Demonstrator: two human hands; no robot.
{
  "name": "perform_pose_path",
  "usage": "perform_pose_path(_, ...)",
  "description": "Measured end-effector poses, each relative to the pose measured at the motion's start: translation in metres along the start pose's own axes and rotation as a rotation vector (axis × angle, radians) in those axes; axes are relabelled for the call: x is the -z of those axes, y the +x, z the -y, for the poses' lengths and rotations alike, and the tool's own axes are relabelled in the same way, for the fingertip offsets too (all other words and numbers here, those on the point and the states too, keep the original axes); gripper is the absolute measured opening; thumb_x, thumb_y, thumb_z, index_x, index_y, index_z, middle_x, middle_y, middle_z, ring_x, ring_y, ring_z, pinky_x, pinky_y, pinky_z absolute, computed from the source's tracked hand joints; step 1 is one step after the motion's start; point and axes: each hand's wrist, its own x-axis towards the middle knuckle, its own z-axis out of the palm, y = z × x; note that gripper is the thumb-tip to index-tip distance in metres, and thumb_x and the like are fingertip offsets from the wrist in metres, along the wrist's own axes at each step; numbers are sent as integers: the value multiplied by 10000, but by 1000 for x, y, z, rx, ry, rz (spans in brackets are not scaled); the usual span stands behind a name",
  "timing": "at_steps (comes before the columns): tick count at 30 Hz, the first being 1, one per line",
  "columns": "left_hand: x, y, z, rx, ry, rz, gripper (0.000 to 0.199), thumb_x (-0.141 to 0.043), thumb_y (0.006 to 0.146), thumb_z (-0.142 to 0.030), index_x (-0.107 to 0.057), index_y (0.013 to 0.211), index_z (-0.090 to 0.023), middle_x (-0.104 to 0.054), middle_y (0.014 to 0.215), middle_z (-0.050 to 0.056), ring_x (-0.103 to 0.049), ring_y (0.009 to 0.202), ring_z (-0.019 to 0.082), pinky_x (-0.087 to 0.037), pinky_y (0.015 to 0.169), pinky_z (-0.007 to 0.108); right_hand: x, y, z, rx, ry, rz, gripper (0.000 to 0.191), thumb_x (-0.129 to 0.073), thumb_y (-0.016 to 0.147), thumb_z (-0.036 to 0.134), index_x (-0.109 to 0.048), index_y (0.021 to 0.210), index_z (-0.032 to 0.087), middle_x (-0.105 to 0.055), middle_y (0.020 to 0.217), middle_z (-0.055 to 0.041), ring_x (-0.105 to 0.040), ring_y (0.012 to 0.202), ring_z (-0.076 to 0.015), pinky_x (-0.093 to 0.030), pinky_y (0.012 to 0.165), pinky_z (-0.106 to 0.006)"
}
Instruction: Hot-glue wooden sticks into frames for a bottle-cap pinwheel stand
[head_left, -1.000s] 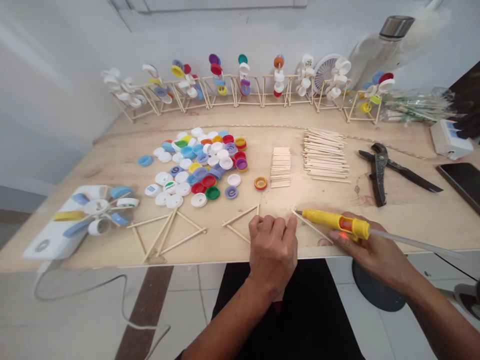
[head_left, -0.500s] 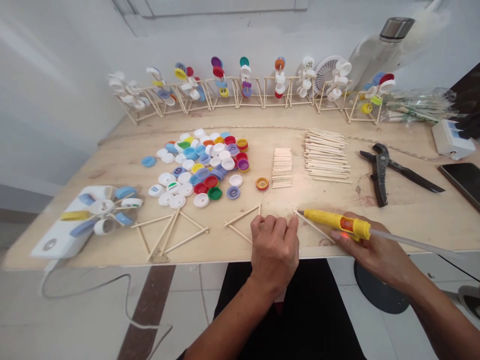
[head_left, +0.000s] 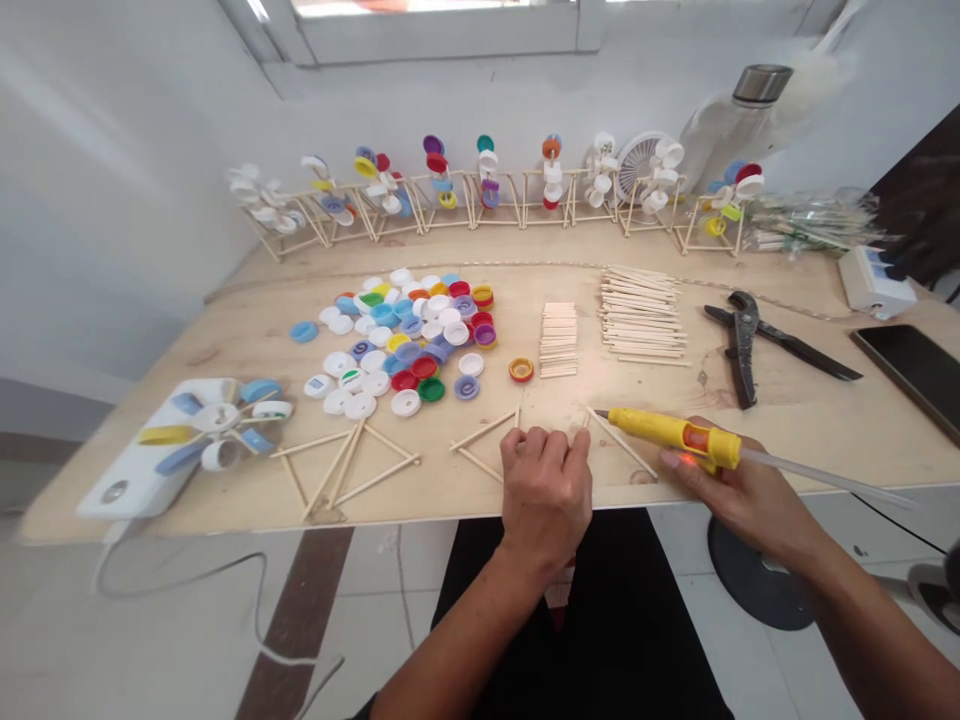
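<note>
The right hand has its fingers clamped around a yellow glue gun. The gun has a dark nozzle, an orange inset and a small red glow below it; a translucent glue stick projects from its rear to the right. The nozzle points left, at the far end of a pale, slim wooden stick lying slantwise on the tabletop; whether they touch cannot be told. The left hand rests at the near edge, fingers curled and side by side; its fingertips are hidden, so whether they grip anything cannot be told. Left of it, sticks form an angular frame, plain and uncoloured, partly covered by the hand. Further left lies a second stick frame. Beyond, left to right, are mixed-colour bottle caps, a short-stick stack, a longer-stick stack and black-handled pliers. At the far side stands a row of stick stands bearing caps. Several caps carry printed or moulded marks, including blue and green ones on white, too small to read.
</note>
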Motion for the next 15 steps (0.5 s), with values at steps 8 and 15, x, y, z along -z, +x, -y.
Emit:
perform_pose_path(8,-1,-2,0,4,5,26,227,-535,794,-122,-651,981,-176,-554,699,35,-461,722,192,-326,787,389,-2,-4,0,37,-11,-40,267,-510,855,460,-587,840,205,-598,750,-3,-572,633,-132,-463,568,-229)
perform_pose_path(15,0,-3,-1,1,14,32,209,-535,804,-120,-652,967,-178,-559,706,35,-470,725,188,-330,793,390,-4,-5,4,176,-177,-68,258,-459,891,433,-555,799,212,-585,724,-10,-551,635,-137,-438,593,-251)
